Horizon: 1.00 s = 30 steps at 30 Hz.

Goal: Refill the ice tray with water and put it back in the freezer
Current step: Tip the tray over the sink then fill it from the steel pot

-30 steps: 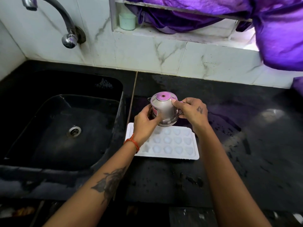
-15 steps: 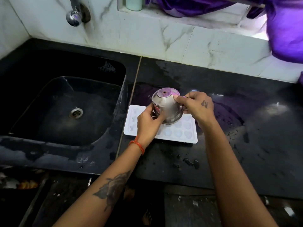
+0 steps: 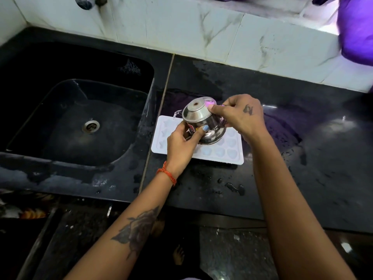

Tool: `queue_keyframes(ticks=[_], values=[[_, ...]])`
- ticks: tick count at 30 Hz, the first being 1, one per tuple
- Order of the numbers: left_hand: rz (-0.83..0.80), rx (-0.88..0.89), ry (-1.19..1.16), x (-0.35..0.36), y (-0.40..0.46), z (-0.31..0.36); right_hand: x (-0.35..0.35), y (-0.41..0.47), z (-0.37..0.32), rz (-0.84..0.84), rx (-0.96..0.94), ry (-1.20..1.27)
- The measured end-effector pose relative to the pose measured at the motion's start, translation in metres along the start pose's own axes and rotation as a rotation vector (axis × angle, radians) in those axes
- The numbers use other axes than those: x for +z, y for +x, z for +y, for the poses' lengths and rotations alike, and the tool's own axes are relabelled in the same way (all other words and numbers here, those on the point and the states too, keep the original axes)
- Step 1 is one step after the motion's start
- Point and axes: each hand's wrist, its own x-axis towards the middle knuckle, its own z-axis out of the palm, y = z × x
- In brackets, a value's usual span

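The white plastic ice tray [image 3: 220, 152], moulded with star and heart pockets, lies flat on the wet black stone counter [image 3: 302, 158] at frame centre, just right of the dark sink [image 3: 80, 122]. Above it, both hands clasp a shiny steel pot [image 3: 201, 122]: left hand [image 3: 181, 146] underneath, right hand [image 3: 240, 116] on its rim. The pot is tipped further than before, and a thin stream of water [image 3: 175, 114] now spills leftward.

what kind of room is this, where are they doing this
Most likely a home kitchen: a black sink with a drain is set into a dark stone counter, a tap is on the marble-tiled wall, and a white ice tray lies on the counter.
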Motion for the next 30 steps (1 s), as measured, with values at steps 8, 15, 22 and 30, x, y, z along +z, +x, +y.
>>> queue_keyframes(ticks=[8,15,22,30], values=[[0.003,-0.015,-0.008,-0.001,0.000,-0.002,0.001,-0.001,-0.007,-0.004,-0.021,-0.054],[0.045,0.014,0.017,-0.002,-0.001,0.003,0.005,0.004,0.007,-0.028,0.070,0.121],[0.056,0.037,0.073,-0.001,0.001,0.006,0.005,0.004,0.019,-0.026,0.155,0.254],[0.002,0.028,0.113,0.009,-0.001,0.009,-0.004,-0.001,0.028,0.046,0.169,0.234]])
